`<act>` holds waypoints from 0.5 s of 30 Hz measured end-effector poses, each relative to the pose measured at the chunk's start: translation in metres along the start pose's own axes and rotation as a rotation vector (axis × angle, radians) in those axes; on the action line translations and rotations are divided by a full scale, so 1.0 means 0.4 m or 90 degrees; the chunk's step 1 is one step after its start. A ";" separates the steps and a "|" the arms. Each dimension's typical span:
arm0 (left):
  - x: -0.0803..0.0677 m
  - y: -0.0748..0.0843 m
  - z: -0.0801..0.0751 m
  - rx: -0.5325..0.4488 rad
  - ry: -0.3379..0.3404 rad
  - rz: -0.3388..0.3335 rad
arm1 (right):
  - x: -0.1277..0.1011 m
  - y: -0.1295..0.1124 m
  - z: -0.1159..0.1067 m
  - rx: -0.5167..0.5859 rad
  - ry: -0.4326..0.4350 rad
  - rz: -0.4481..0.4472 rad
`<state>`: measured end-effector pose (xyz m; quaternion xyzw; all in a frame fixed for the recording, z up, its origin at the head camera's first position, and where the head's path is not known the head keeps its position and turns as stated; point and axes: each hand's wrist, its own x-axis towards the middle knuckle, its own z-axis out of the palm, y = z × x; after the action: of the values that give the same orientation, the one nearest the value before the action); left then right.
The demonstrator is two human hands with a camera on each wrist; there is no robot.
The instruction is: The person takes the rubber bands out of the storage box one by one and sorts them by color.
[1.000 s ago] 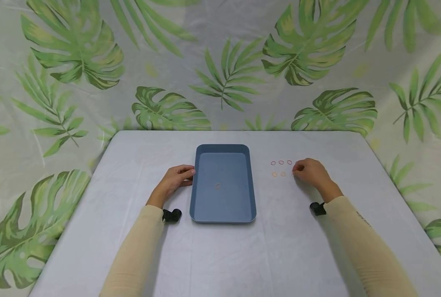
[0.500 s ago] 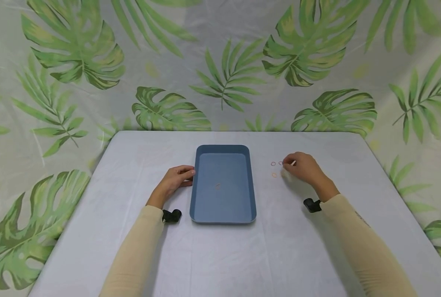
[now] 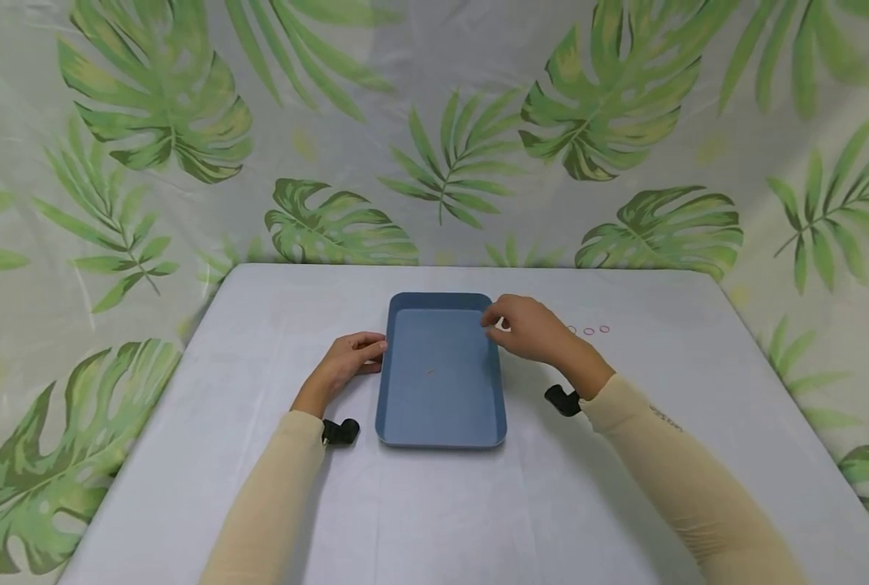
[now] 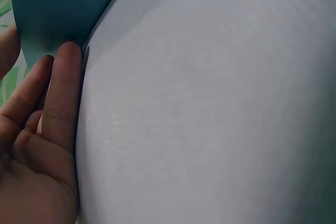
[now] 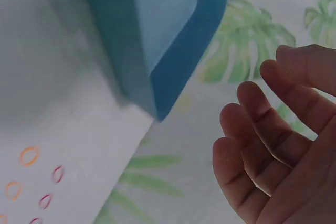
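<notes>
A blue rectangular tray [image 3: 442,435] stands in the middle of the white table, with a tiny thin ring [image 3: 430,372] lying inside. Against the tray's left side rests my left hand [image 3: 347,357]; in the left wrist view its fairly straight fingers [image 4: 60,93] touch the outer wall. My right hand [image 3: 529,329] hovers at the tray's upper right rim. Its thumb and index fingertips [image 5: 270,69] are close together, but anything between them is too small to make out. Right of the tray lie rows of small rings, red ones [image 3: 589,331] and orange ones [image 5: 29,156].
White cloth covers the table [image 3: 186,455], and a leaf-patterned sheet [image 3: 471,162] hangs behind its far edge. A small black camera [image 3: 562,400] is strapped at the right wrist, another black camera [image 3: 342,431] at the left.
My right hand has moved left from the rows of rings to the tray's right rim, uncovering red rings farther right. The left hand stays against the tray. The head view has tilted slightly.
</notes>
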<state>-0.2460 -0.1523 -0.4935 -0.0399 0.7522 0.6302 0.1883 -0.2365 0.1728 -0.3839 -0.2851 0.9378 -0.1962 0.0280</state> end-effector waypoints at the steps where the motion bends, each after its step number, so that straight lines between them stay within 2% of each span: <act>1: 0.000 -0.001 0.000 0.000 0.000 0.000 | 0.006 -0.011 0.005 -0.008 -0.007 -0.007; 7: -0.003 -0.004 -0.002 0.007 -0.006 0.005 | 0.046 -0.048 0.039 -0.042 -0.068 -0.031; 15: 0.003 -0.004 -0.007 0.010 -0.015 0.017 | 0.111 -0.070 0.097 -0.032 -0.094 -0.091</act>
<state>-0.2471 -0.1551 -0.4951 -0.0207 0.7551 0.6274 0.1890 -0.2525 0.1138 -0.4063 -0.3654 0.9151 -0.1525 0.0759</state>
